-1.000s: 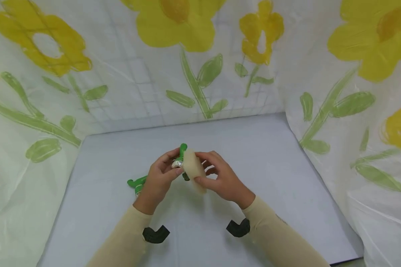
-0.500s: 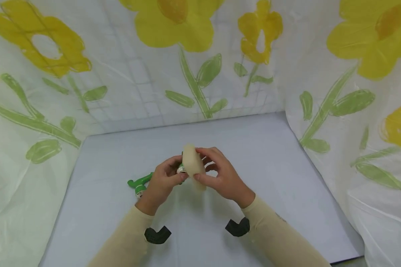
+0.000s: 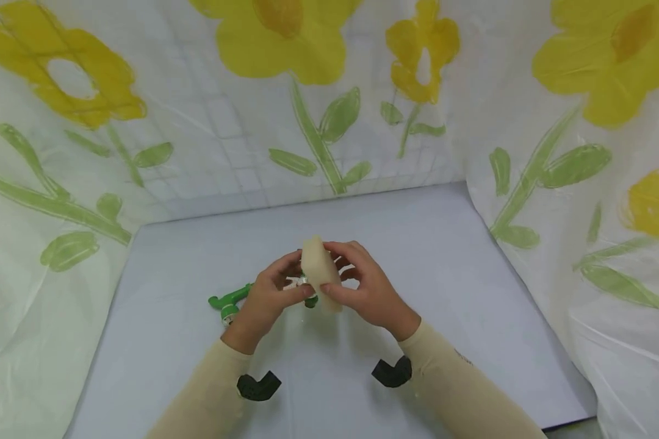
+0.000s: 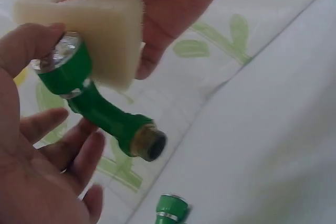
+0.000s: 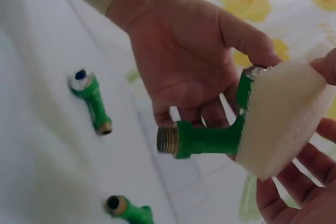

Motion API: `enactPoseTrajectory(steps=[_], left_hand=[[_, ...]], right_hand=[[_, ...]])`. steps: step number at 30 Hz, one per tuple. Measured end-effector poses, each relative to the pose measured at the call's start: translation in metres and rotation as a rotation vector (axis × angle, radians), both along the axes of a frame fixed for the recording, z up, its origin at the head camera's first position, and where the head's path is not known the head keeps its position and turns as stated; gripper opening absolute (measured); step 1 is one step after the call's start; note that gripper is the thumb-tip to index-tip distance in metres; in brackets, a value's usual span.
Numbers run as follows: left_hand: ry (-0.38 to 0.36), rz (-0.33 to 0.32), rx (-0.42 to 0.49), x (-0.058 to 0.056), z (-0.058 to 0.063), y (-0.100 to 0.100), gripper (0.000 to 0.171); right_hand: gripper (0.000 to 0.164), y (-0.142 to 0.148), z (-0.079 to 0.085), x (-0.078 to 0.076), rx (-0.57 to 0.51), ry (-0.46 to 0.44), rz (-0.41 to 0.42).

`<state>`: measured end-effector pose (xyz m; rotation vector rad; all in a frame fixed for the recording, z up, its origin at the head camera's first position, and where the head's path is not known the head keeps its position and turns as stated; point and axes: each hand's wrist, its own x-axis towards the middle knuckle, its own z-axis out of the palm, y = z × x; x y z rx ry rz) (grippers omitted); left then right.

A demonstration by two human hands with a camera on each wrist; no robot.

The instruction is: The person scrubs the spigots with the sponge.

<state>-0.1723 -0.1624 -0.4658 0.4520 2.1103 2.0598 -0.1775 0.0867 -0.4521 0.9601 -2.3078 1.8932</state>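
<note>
My left hand [image 3: 269, 299] holds a green tap [image 4: 102, 111] with a silver-coloured top and a threaded brass end, its thumb on the silver part. A thick cream sponge [image 3: 320, 268] is gripped by my right hand [image 3: 368, 292], thumb on the near face and fingers on the far one. The sponge lies against the side of the tap, and in the head view it covers much of it. Both things are held up above the table, between the two hands.
On the white table [image 3: 428, 256], left of my hands, lie more green taps [image 5: 94, 103], partly behind the left hand in the head view. A white curtain [image 3: 198, 134] with yellow flowers hangs round the back and sides.
The tap has turned in my left hand; its green end no longer sticks up above the hand, and a dark end now shows below. The sponge stays against it, slightly shifted.
</note>
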Motion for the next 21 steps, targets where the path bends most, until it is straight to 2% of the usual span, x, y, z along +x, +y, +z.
enactPoseTrajectory(steps=[3, 7, 10, 13, 15, 17, 21], left_hand=[[0.031, -0.025, 0.026, 0.0, 0.003, -0.002, 0.078], [0.048, -0.006, 0.08, -0.002, 0.007, -0.008, 0.082], [0.009, -0.021, 0.101, -0.004, 0.006, -0.01, 0.081], [-0.028, -0.078, 0.126, -0.003, 0.005, -0.006, 0.074], [-0.032, -0.09, 0.132, -0.003, 0.004, -0.003, 0.066], [-0.024, -0.055, 0.121, -0.002, 0.004, -0.002, 0.061], [-0.022, 0.074, 0.164, -0.004, 0.007, -0.002, 0.063]], right_hand=[[0.063, 0.0, -0.002, 0.002, 0.038, -0.02, 0.001], [0.062, 0.002, -0.008, 0.01, 0.128, -0.067, 0.004], [0.061, 0.0, -0.008, 0.013, 0.131, -0.065, -0.004], [0.061, -0.003, 0.0, 0.009, 0.105, -0.041, -0.021], [0.06, -0.003, 0.004, 0.008, 0.098, -0.046, -0.033], [0.06, -0.003, 0.002, 0.011, 0.108, -0.063, -0.045], [0.061, -0.007, -0.008, 0.021, 0.109, -0.142, -0.06]])
